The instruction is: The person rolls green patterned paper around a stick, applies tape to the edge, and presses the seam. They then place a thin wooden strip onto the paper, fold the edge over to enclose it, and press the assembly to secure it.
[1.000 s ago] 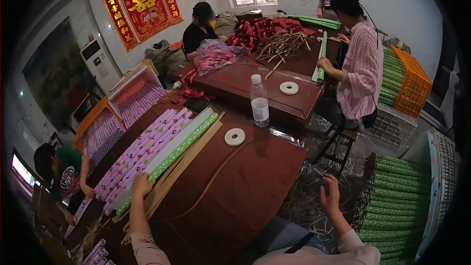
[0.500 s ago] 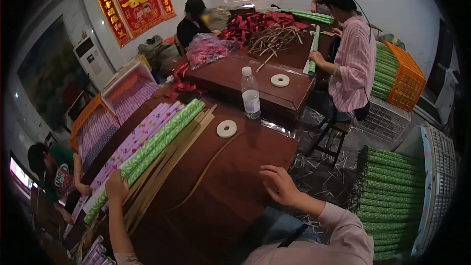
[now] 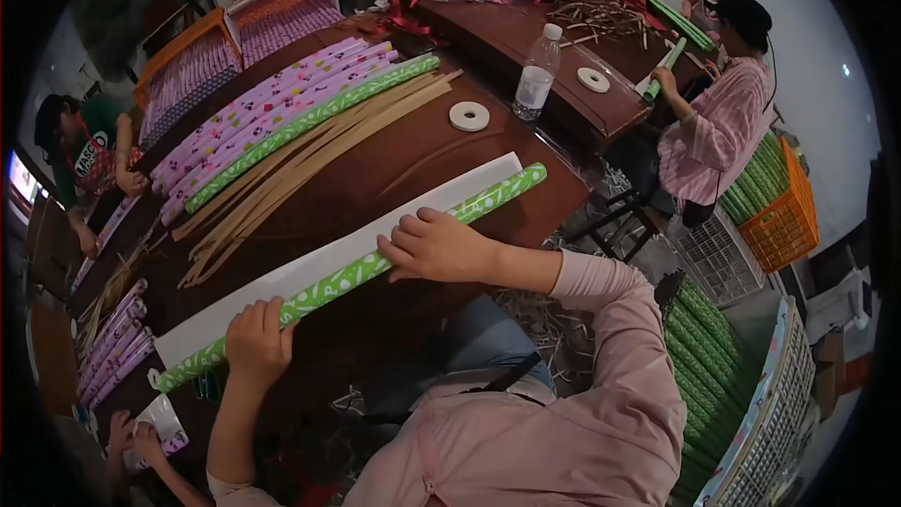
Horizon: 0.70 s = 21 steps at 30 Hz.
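Note:
A roll of green patterned wrapping paper lies slantwise across the near part of the brown table. A loose white flap of its sheet spreads out on the far side. My left hand is closed over the roll toward its lower left end. Right of the middle, my right hand rests over the roll, its fingers curled on top and reaching onto the white flap. Beyond the flap lie long brown strips, another green roll and several pink patterned rolls.
A roll of white tape and a water bottle stand farther back. One person in pink stripes holds a green roll at right; another in green works at left. Crates of rolls stand on the floor at right.
The green roll has come from the pile at left to the table in front of me, its sheet partly unrolled. My right hand has moved from the air onto it.

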Available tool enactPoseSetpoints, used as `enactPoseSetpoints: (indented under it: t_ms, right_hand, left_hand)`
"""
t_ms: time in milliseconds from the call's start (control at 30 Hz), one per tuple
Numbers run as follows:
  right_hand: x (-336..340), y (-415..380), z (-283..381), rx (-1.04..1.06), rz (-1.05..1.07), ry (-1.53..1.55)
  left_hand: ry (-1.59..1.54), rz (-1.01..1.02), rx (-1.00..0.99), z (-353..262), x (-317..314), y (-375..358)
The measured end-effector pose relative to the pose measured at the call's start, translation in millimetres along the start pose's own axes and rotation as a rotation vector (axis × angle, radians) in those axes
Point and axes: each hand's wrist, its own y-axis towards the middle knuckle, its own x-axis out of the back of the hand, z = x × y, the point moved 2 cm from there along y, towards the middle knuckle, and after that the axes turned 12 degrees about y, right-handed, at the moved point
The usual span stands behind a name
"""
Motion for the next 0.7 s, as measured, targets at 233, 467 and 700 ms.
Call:
enactPoseSetpoints:
  t_ms: [233, 467, 700]
  right_hand:
    - [-25.6, -61.7, -22.1, 0.104, 0.147, 0.288]
    - [-27.1, -81.6, -46.1, 0.167, 0.263, 0.266]
    - [-31.0, -87.8, -64.8, 0.133, 0.372, 0.292]
  left_hand:
    - [0.105, -0.016, -0.037, -59.5, -43.7, -6.5]
    - [0.064, 0.006, 0.004, -90.5, -54.3, 2.6]
    - [0.137, 0.020, 0.143, -53.5, -45.7, -42.8]
